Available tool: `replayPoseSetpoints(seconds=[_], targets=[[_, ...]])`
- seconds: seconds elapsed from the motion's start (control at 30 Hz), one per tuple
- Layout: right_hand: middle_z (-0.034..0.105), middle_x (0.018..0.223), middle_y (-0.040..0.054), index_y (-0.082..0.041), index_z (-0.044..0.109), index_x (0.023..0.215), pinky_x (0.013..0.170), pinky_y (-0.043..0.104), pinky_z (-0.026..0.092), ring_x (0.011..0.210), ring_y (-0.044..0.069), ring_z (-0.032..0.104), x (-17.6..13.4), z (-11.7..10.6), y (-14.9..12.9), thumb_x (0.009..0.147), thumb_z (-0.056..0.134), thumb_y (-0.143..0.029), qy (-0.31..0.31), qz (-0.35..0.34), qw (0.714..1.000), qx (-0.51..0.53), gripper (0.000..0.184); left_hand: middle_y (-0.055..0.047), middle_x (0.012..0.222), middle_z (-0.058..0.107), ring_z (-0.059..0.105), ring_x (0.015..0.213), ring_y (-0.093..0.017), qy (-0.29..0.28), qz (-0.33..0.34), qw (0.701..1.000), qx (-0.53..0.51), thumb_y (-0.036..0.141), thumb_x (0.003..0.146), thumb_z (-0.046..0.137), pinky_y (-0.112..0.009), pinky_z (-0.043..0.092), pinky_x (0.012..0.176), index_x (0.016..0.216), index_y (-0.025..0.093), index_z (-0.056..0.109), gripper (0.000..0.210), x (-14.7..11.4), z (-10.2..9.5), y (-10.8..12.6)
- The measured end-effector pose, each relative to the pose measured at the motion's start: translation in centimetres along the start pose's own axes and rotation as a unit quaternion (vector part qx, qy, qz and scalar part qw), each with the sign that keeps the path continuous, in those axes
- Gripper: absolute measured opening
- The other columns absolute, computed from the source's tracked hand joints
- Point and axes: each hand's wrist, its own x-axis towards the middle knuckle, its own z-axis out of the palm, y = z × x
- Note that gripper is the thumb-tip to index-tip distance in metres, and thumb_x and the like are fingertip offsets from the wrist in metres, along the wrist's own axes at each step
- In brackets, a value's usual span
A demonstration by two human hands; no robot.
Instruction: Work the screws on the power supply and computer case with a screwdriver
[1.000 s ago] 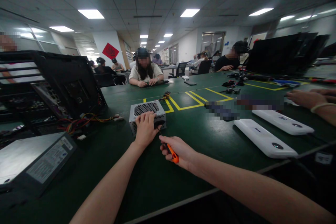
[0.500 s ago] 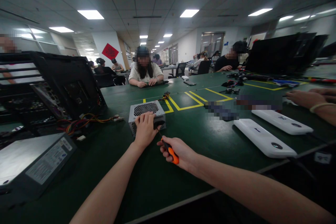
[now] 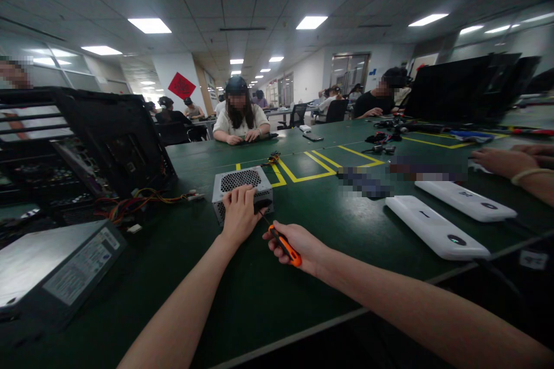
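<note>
A grey metal computer power supply (image 3: 223,174) with honeycomb vent holes rests on the green table, a little ahead of me. My left hand (image 3: 238,213) grips its near side, fingers over the top edge, with the thumb side by a dark socket area. In my right hand (image 3: 305,245) is a screwdriver (image 3: 285,247) with an orange and black handle. Its thin shaft slants up and left to the near face of the power supply, close to my left hand. The very tip is hard to make out.
A larger power supply (image 3: 82,271) lies at the near left, before an open black computer case (image 3: 116,144) with loose cables (image 3: 142,199). To the right are two white devices (image 3: 433,228) and another person's hands (image 3: 502,161). A person (image 3: 240,121) sits opposite.
My right hand and the screwdriver handle have shifted slightly to the right, and the handle's tilt has changed a little. My left hand and the power supply stay in place.
</note>
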Motion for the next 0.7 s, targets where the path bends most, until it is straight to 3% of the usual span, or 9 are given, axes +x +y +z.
replayPoseSetpoints(seconds=[0.37,0.7], targets=[[0.048,0.059,-0.0015,-0.010,0.052,0.083,0.035,0.012,0.028,0.041,0.002,0.041,-1.0,-3.9,-0.2,0.087,0.041,-0.031,0.001,-0.039,0.999,-0.010,0.024,-0.014,0.112,0.051,0.041,0.107,-0.028,-0.006,-0.006,1.000,0.000,0.034,0.071,0.059,-0.043,0.027,0.088,0.105,0.014,0.047,0.042,0.1,0.1,0.0],[0.048,0.057,-0.0016,-0.011,0.050,0.079,0.034,0.012,0.027,0.040,0.003,0.040,-1.1,-3.2,-0.4,0.088,0.040,-0.029,0.025,-0.042,0.999,-0.007,0.022,-0.014,0.112,0.052,0.042,0.106,-0.029,-0.005,-0.016,1.000,-0.002,0.032,0.070,0.060,-0.044,0.027,0.088,0.105,0.016,0.048,0.040,0.1,0.2,0.1]])
